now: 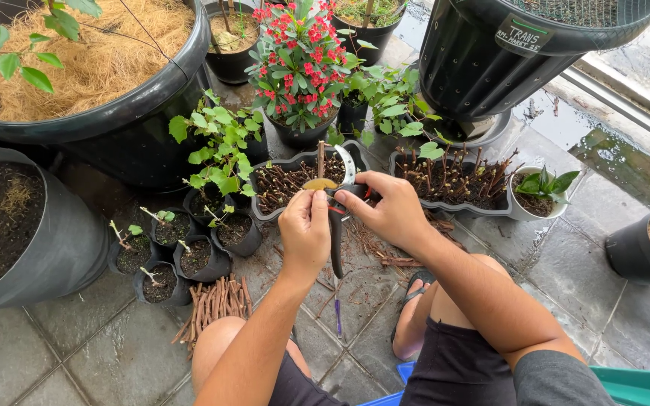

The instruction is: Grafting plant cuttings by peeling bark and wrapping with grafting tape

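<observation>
Cutting stick [320,159] stands upright over the grey tray [265,210] of twigs, left hand [305,229] pinching its lower end, grip closed tight on it, while the right hand [389,210] wraps the pruning shears [338,218], blade curving up beside the stem; those thumbs sit very near the edge, so a slip on the hard wood could nick a finger or split the cutting

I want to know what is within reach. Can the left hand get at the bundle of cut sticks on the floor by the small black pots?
Probably yes, but not at once. The left hand pinches a stick, so it must let go first. The bundle of cut sticks lies uncovered beside the left knee.
</observation>
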